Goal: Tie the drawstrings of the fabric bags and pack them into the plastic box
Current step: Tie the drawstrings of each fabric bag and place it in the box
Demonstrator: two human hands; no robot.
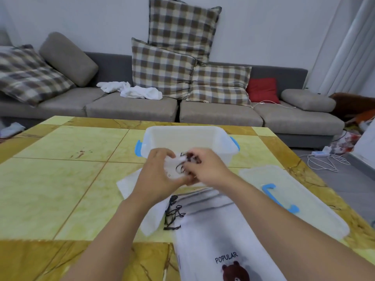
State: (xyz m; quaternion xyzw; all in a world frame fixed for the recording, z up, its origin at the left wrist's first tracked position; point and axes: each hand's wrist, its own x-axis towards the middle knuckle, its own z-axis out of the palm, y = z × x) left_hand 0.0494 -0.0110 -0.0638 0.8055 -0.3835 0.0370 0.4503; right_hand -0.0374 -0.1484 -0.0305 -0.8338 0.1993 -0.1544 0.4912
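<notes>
A: Entry, head view. I see both hands raised together above the desk (pixel 60 189), just in front of the plastic box (pixel 182 136). What do you read on the grip?

B: The left hand (pixel 160 175) is curled round a bunched white fabric bag (pixel 172 169), thumb side toward the box. The right hand (pixel 205 167) pinches the dark drawstring (pixel 190 159) at the bag's mouth; its fingers are curled on the cord. Motion blur there, so I cannot tell how the cord is looped.

A: Noted. Box state?

B: Translucent, blue latches on both ends, standing open beyond the hands. I cannot tell what lies inside. Its lid (pixel 300 199), with a blue handle on top, lies flat on the desk to the right of the forearms.

A: Other bags?

B: A second white bag (pixel 223 236) lies flat under the right forearm, printed with a brown bear and the word POPULAR; its black drawstrings (pixel 172 213) trail loose in a tangle at its left edge. More white fabric (pixel 129 185) lies beneath the left forearm, touching that bag.

A: Background?

B: A grey sofa (pixel 132 108) with checked cushions behind the desk.
</notes>
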